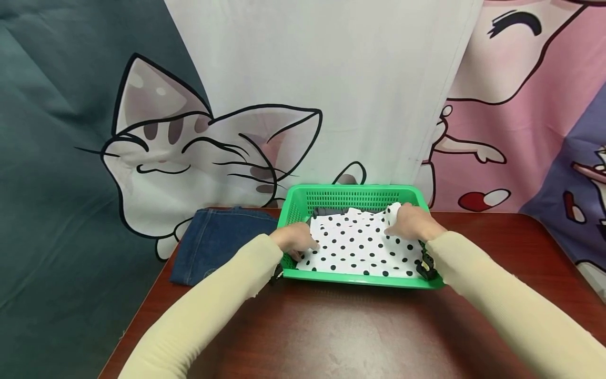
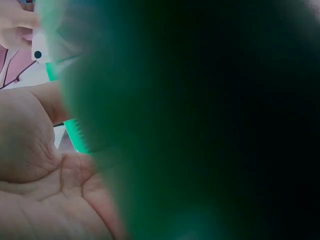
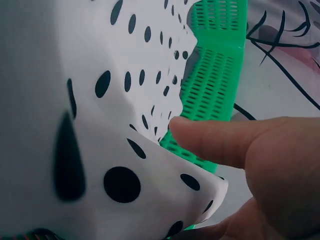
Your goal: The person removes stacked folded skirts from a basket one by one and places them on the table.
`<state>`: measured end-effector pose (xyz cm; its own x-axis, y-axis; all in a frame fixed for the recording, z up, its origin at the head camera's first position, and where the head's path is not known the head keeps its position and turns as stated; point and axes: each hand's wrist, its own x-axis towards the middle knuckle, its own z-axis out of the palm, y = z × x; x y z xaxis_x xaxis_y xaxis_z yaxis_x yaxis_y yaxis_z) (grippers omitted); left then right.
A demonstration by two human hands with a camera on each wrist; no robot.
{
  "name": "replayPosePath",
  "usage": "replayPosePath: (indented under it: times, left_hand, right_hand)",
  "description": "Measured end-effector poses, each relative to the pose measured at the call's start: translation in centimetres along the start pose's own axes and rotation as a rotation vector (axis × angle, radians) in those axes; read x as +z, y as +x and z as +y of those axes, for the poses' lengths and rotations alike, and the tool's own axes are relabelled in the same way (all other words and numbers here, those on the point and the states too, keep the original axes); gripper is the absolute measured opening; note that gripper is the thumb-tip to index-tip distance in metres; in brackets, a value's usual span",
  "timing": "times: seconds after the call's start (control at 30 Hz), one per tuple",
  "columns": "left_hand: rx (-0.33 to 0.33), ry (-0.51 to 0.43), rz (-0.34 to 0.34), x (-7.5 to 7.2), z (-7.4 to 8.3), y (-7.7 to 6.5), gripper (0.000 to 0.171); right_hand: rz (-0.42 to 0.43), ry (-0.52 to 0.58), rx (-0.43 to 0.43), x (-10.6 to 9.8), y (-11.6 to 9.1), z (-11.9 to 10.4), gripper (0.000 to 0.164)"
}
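In the head view a white cloth with black polka dots (image 1: 352, 245) lies spread inside a green plastic basket (image 1: 364, 281). My left hand (image 1: 295, 238) is at the basket's left side, its fingertips down at the cloth's edge. Its palm (image 2: 35, 200) shows in the left wrist view, while blurred green hides the fingers. At the cloth's far right corner is my right hand (image 1: 411, 222), beside a raised part of the cloth. The right wrist view shows its thumb (image 3: 215, 140) straight at the cloth's edge and the other fingers partly behind a fold, with a gap between.
Folded blue denim (image 1: 218, 242) lies on the brown table (image 1: 331, 326), left of the basket. Something dark grey (image 1: 326, 211) shows under the cloth at the basket's back. A cartoon-printed curtain (image 1: 341, 95) hangs right behind the table.
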<state>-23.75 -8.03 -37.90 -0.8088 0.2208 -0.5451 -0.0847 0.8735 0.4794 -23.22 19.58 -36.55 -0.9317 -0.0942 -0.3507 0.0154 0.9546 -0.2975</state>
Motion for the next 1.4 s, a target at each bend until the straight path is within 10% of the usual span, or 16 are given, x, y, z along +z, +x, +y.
replayPosePath:
  times: [0.13, 0.73, 1.1, 1.4]
  left_hand:
    - [0.043, -0.063, -0.033, 0.5, -0.5, 0.4, 0.02]
    - [-0.038, -0.675, -0.064, 0.1, -1.6, 0.6, 0.089]
    - [-0.029, -0.587, -0.037, 0.6, -1.8, 0.5, 0.086]
    - [-0.022, -0.811, -0.116, 0.6, -1.5, 0.6, 0.039]
  right_hand:
    - [-0.029, -0.02, -0.005, 0.2, -0.3, -0.3, 0.033]
    - [-0.047, 0.34, 0.012, 0.6, -0.5, 1.7, 0.044]
    - [-0.217, 0.604, -0.003, 1.2, -1.1, 1.8, 0.039]
    - [-0.305, 0.908, -0.105, 1.3, -1.2, 2.5, 0.062]
